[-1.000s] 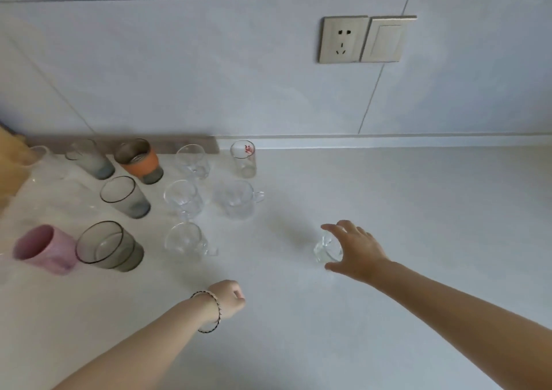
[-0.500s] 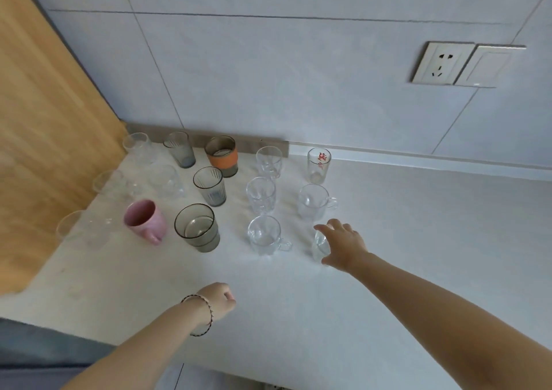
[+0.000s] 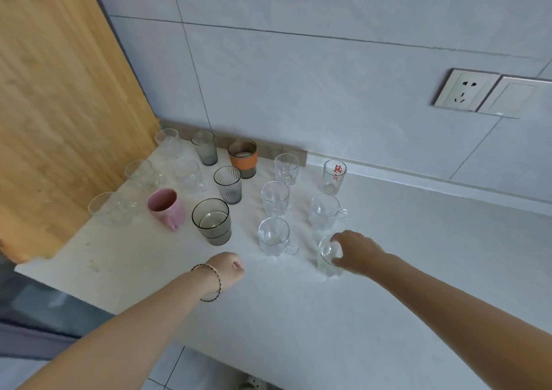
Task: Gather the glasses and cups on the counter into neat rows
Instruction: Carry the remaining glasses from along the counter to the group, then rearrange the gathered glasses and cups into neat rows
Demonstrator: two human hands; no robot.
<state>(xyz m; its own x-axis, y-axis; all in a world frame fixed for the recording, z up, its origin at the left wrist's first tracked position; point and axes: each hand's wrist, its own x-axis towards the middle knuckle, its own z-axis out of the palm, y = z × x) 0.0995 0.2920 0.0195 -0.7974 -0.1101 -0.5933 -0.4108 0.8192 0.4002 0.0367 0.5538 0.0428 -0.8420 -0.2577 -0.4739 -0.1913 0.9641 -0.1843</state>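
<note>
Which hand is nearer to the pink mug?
Left. The left hand, curled, is right of the pink mug and nearer the person, apart from it; the right hand is farther right, gripping a clear glass.

White tabletop, pale and lightly speckled. Along the back, from left to right: clear glass, grey ribbed glass, orange-banded glass, tall clear glass, red-printed glass. One row nearer: second grey ribbed glass, faceted clear glass, clear mug with its handle to the right. In front: pink mug, smoky wide glass, second clear mug, small clear glass at the right end. Near the left edge, three more clear glasses, hard to tell apart.
</note>
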